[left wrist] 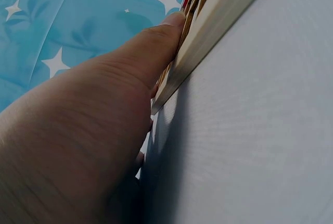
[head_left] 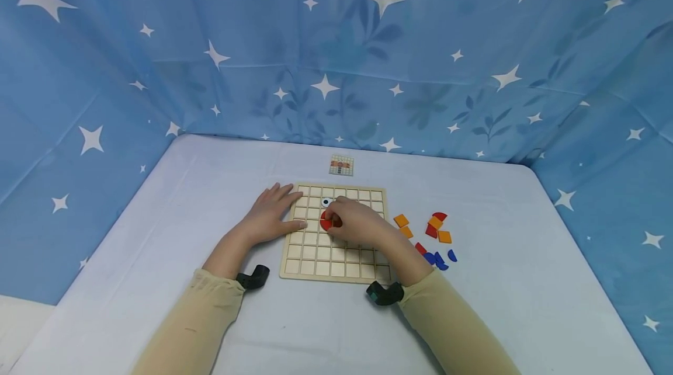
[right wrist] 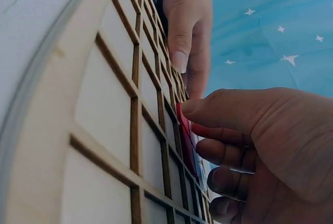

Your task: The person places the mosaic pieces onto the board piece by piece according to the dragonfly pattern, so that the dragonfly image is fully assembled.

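Observation:
A wooden grid board (head_left: 315, 268) lies flat on the white table. On its left edge rests my left hand (head_left: 270, 215), fingers and thumb spread; its thumb (left wrist: 161, 39) presses the rim in the left wrist view. My right hand (head_left: 358, 223) is over the middle of the board, with thumb and curled fingers pinching a red piece (right wrist: 186, 140) at the grid. Red quarter-round pieces (head_left: 325, 225) show beside those fingertips, partly covered by the hand. Just above them is a white tile with a black-and-blue eye dot (head_left: 326, 202).
Right of the board lie loose orange squares (head_left: 401, 220), red pieces (head_left: 439, 215) and blue rounded pieces (head_left: 452, 255). A small pattern card (head_left: 342, 165) sits beyond the board's far edge. A blue star-print curtain (head_left: 336, 54) hangs behind the table.

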A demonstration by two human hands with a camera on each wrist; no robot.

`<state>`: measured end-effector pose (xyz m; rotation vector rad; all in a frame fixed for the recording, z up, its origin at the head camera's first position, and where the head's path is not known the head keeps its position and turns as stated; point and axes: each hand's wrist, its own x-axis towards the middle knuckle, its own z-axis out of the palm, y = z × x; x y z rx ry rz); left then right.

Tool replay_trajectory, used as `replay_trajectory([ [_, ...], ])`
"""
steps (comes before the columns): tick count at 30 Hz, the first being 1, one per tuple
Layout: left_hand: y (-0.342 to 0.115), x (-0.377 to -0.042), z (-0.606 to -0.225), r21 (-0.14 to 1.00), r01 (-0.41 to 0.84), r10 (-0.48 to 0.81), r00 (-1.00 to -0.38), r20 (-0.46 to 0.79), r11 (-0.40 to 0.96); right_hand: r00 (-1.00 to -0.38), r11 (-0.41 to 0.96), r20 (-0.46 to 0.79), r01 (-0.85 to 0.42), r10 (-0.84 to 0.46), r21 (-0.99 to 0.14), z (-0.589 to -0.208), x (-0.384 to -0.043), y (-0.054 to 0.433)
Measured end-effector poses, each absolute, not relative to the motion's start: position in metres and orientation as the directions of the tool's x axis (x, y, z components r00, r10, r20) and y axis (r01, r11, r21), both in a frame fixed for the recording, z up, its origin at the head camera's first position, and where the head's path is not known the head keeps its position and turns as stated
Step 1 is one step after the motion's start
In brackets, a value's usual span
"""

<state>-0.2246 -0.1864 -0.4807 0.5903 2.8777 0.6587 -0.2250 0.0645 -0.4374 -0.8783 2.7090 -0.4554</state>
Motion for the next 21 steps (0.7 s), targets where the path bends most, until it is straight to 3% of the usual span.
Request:
replay_trajectory([
  [7,-0.187,-0.224,-0.48,0.442,0.35,0.402,-0.915,-0.026,0.826,-0.781,0.758,-0.146,-0.514,-0.607,-0.402,-0.431,-0.229,0.076],
  [15,-0.186,-0.223,-0.478,0.439,0.342,0.398,-0.917,-0.038,0.831,-0.718,0.712,-0.168,-0.575,-0.675,-0.404,-0.437,-0.234,0.084],
  [21,-0.185,-0.222,-0.477,0.448,0.341,0.399,-0.916,-0.039,0.827,-0.727,0.704,-0.131,-0.58,-0.674,-0.409,-0.443,-0.234,0.083],
])
